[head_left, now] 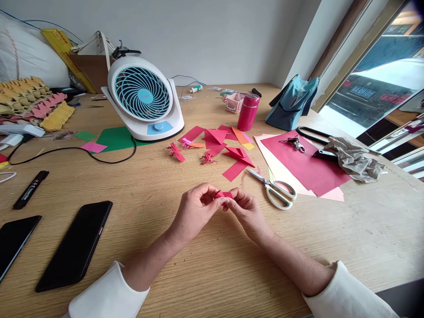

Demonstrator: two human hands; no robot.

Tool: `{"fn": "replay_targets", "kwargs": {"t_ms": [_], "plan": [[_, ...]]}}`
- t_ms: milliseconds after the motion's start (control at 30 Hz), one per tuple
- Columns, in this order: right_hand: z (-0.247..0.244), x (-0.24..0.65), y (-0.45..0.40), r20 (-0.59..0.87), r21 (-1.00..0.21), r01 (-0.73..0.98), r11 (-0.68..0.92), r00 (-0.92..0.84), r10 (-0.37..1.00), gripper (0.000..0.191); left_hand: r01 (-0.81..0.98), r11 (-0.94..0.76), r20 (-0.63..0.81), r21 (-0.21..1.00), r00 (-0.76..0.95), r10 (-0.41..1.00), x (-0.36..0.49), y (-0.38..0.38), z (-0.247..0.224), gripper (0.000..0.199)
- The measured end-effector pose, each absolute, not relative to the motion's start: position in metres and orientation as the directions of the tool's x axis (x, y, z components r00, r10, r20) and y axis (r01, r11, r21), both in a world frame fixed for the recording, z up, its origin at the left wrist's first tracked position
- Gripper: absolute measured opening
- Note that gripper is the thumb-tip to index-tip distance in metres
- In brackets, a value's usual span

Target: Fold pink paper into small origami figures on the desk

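Paper (227, 194), red, angular, between fingers (206, 189)

Clothed in white at left sleeve (106, 296) and right sleeve (347, 293), matching on both sides. Plain and smooth in surface. Cut wide, ending well short of the wrists (172, 240) in loose cuffs (123, 291), peaked at the upper edge and gaping about the forearms (150, 260). Bare beyond, down to left hand (195, 207) and right hand (248, 216).
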State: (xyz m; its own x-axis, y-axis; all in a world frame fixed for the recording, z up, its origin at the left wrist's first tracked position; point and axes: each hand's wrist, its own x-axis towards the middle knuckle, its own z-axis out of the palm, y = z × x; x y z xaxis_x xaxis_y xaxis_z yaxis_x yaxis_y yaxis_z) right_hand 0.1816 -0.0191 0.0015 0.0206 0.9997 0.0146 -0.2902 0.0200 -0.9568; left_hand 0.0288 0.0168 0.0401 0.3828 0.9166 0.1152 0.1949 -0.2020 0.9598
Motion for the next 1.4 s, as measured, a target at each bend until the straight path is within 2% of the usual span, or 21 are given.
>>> {"fn": "replay_targets", "kwargs": {"t_ms": [233,433,633,933,1033,1200,1400], "plan": [[0.0,0.18,-0.021,0.035,-0.935,-0.352,0.041,0.023,0.999,0.028,0.258,-0.283,0.178,0.924,0.363,0.914,0.028,0.015,0.04,0.014],[0.0,0.177,-0.024,0.052,-0.92,-0.387,0.058,0.025,0.998,0.023,0.334,-0.425,0.309,0.841,0.349,0.885,0.029,0.011,0.045,0.007],[-0.003,0.174,-0.025,0.039,-0.907,-0.418,0.046,0.024,0.999,0.021,0.358,-0.483,0.366,0.799,0.349,0.863,0.028,0.011,0.045,0.007],[-0.004,0.171,-0.025,0.019,-0.895,-0.446,0.014,-0.006,1.0,0.023,0.368,-0.448,0.316,0.815,0.365,0.876,0.027,0.013,0.043,0.006],[-0.002,0.171,-0.026,-0.003,-0.891,-0.453,-0.014,-0.026,1.0,0.026,0.362,-0.379,0.242,0.852,0.371,0.897,0.027,0.014,0.045,0.008],[-0.002,0.171,-0.026,-0.001,-0.905,-0.425,-0.018,-0.039,0.999,0.03,0.252,-0.204,0.083,0.946,0.42,0.904,0.025,0.019,0.045,0.013],[-0.003,0.175,-0.022,-0.018,-0.944,-0.326,-0.042,-0.079,0.997,0.031,0.318,-0.259,0.115,0.912,0.408,0.906,0.018,0.028,0.043,0.017]]}}
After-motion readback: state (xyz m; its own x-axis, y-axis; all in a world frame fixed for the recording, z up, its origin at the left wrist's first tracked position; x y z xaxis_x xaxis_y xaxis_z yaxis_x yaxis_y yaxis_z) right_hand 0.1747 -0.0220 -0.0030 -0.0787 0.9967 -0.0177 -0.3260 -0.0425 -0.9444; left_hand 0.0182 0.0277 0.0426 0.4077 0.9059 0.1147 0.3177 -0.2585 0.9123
